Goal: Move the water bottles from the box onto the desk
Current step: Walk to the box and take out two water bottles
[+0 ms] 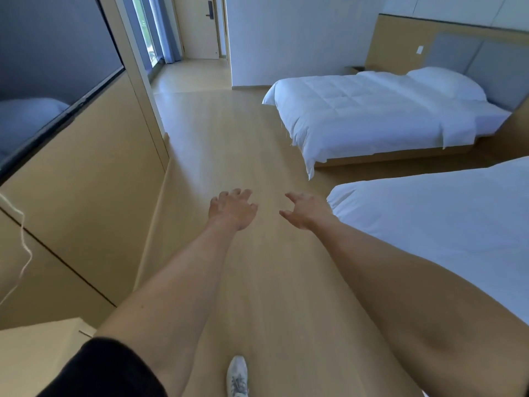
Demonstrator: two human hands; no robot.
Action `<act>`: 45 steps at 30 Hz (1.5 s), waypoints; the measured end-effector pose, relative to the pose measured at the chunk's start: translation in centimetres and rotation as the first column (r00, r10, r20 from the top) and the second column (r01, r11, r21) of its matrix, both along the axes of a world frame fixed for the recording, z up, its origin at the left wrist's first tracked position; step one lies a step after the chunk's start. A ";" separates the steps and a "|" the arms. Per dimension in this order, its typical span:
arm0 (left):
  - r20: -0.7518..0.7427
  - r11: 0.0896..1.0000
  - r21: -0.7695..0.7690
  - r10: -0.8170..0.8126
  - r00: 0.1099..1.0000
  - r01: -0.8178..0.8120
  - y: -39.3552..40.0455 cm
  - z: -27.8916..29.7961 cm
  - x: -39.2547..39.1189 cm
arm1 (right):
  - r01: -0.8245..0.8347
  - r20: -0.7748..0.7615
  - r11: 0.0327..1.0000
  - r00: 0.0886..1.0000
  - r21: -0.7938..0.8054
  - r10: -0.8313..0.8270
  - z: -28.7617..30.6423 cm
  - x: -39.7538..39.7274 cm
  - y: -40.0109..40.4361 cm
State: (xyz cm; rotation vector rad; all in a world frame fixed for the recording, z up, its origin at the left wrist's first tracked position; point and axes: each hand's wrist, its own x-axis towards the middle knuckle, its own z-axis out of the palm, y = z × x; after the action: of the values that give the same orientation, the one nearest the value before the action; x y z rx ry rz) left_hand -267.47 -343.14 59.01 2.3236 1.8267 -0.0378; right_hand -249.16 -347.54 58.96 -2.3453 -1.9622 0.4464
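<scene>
Water bottles: none to see, no box or desk either | left hand [232, 211]: empty, fingers apart and curled | right hand [307, 211]: empty, fingers apart | both held out over floor [229, 138], maybe walking to the box

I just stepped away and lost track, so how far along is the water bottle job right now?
Nothing looks done from this view: no bottles, box or desk top can be seen. Nothing is in hand either; the left hand and right hand are both empty, fingers spread, stretched out over the bare floor beside the near bed. Finding the box and moving every bottle appears to be left.
</scene>
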 end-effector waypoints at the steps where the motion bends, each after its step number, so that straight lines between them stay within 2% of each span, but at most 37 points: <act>1: -0.001 1.000 -0.017 0.001 1.000 -0.001 1.5 -0.1 -0.2 | -0.005 0.029 1.000 1.000 -0.013 0.006 -0.1 0.0 1.4; 4: -0.007 0.998 -0.059 0.012 1.000 -0.012 6.3 -0.3 -1.1 | -0.031 0.146 0.998 0.988 -0.057 0.039 0.0 -0.3 6.0; 7: -0.004 0.997 -0.076 0.008 1.000 -0.008 11.7 0.0 -1.9 | -0.027 0.182 0.996 0.982 -0.083 0.042 0.6 -1.0 11.1; 18: -0.024 0.994 -0.106 -0.037 0.999 0.034 26.1 -0.7 -1.3 | -0.002 0.155 0.992 0.988 -0.123 0.021 0.3 -1.2 24.6; 28: -0.043 0.990 -0.142 -0.028 0.999 0.022 38.6 -3.4 6.3 | 0.017 0.098 0.988 0.995 -0.156 -0.001 -3.2 5.9 38.0; 37: -0.021 0.989 -0.140 0.035 0.999 -0.037 51.0 -2.0 13.6 | -0.015 0.069 0.979 0.997 -0.205 0.029 -2.6 13.9 52.2; 45: 0.000 0.981 -0.169 0.099 0.995 -0.097 61.1 -2.3 15.4 | -0.089 0.068 0.970 0.992 -0.225 0.107 -3.0 15.6 63.1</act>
State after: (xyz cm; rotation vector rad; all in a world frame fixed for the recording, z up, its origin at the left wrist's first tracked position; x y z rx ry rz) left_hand -252.08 -282.07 56.72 2.1145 1.8539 -0.1630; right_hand -233.53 -284.46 55.96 -2.4362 -2.1764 0.6177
